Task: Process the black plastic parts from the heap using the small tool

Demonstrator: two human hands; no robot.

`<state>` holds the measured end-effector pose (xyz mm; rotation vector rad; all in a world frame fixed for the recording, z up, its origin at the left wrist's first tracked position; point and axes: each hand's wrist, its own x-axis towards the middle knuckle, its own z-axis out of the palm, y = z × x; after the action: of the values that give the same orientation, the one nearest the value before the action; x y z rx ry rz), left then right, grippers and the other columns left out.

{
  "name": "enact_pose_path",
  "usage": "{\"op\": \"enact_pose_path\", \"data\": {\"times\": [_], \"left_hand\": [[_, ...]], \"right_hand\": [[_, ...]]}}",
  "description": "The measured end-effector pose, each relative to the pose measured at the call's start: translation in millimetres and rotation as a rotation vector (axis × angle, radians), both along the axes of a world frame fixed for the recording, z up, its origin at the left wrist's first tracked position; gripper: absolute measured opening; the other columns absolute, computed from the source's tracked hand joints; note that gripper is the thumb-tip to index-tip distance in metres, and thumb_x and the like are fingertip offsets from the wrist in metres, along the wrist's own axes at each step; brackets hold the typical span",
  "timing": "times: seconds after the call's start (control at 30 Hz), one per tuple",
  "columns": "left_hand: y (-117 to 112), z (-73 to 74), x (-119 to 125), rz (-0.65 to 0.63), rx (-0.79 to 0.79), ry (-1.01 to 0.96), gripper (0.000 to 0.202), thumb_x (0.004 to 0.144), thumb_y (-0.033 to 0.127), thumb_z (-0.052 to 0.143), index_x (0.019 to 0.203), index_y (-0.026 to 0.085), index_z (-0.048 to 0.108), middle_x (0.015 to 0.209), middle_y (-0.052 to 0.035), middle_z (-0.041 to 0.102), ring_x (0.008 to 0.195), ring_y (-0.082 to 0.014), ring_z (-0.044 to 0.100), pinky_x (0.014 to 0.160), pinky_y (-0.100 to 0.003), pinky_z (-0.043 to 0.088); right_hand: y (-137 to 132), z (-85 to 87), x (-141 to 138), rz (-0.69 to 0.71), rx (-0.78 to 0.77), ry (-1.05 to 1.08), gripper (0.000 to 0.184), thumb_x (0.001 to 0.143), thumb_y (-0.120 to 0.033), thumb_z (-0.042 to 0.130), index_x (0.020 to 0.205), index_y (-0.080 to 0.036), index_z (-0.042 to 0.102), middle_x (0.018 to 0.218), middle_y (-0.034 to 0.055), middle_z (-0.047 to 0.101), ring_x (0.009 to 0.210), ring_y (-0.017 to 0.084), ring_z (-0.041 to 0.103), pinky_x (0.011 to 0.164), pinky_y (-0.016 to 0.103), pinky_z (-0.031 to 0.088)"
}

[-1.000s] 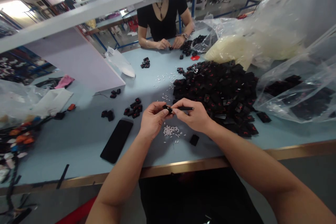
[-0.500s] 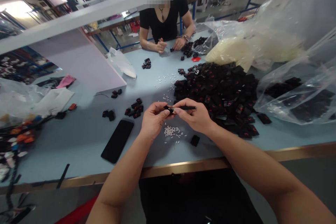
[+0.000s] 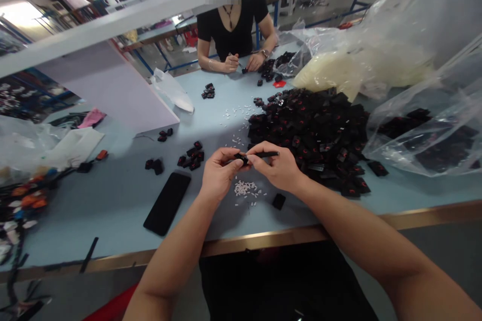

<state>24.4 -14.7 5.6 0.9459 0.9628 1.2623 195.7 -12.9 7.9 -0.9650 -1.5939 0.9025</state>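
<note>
My left hand [image 3: 217, 173] is closed, pinching a small black part [image 3: 241, 158] above the pale blue table [image 3: 113, 210]. My right hand [image 3: 276, 166] meets it from the right, its fingers closed on a thin black tool [image 3: 265, 154] whose tip touches the part. Under the hands lies a little heap of tiny white pieces [image 3: 245, 189], and one black part [image 3: 279, 201] lies beside it. A big pile of black parts with red marks [image 3: 312, 128] rises just beyond my right hand.
A black phone [image 3: 167, 202] lies left of my hands, with small groups of black parts [image 3: 191, 155] behind it. Clear plastic bags [image 3: 422, 130] fill the right side. A person in black [image 3: 233, 27] works across the table. Cables and clutter [image 3: 22, 200] sit far left.
My hands stay together on the black part with hardly any shift. The person opposite has moved a hand and now holds a thin tool over a part.
</note>
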Motion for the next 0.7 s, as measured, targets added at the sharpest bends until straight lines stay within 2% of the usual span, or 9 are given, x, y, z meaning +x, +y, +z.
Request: {"op": "enact_pose_path", "data": {"times": [0.17,0.33,0.47,0.57,0.7], "left_hand": [[1,-1.7,-1,0.002,0.003,0.018,0.036,0.061,0.027,0.088,0.087,0.018,0.067,0.081,-0.0018,0.073,0.073,-0.0174,0.071,0.070,-0.035,0.063],[3,-0.3,-2,0.010,0.005,0.015,0.037,0.060,0.026,0.089,0.088,0.018,0.066,0.084,-0.0016,0.073,0.075,-0.0169,0.071,0.070,-0.033,0.062],[4,1.5,-3,0.016,-0.005,0.006,0.037,0.063,0.027,0.087,0.092,0.019,0.066,0.087,-0.0024,0.074,0.077,-0.0196,0.073,0.070,-0.036,0.062],[5,-0.5,-4,0.045,-0.003,0.009,0.034,0.063,0.028,0.087,0.090,0.019,0.068,0.086,-0.0023,0.074,0.077,-0.0175,0.071,0.070,-0.033,0.061],[7,-7.6,-5,0.079,0.015,0.102,0.032,0.064,0.030,0.087,0.089,0.019,0.072,0.084,-0.0015,0.072,0.077,-0.0152,0.068,0.069,-0.028,0.058]], "right_hand": [[1,1.0,1,0.013,0.039,0.000,0.013,0.089,-0.029,0.061,0.090,-0.021,0.071,0.084,0.0028,0.072,0.073,0.015,0.064,0.063,0.027,0.048],[2,3.9,6,0.093,0.160,-0.033,0.014,0.093,-0.029,0.057,0.092,-0.022,0.070,0.089,0.0039,0.073,0.082,0.017,0.065,0.078,0.031,0.051],[5,2.0,8,0.043,0.169,-0.015,0.020,0.098,-0.031,0.051,0.101,-0.023,0.068,0.094,0.0045,0.073,0.088,0.018,0.066,0.083,0.033,0.051],[10,-3.6,7,0.070,0.180,-0.155,0.017,0.096,-0.033,0.055,0.098,-0.023,0.068,0.093,0.0047,0.072,0.088,0.019,0.065,0.081,0.033,0.049],[16,-12.5,3,0.100,0.133,-0.341,0.013,0.088,-0.033,0.066,0.091,-0.021,0.067,0.083,0.0039,0.067,0.078,0.018,0.060,0.072,0.030,0.045]]}}
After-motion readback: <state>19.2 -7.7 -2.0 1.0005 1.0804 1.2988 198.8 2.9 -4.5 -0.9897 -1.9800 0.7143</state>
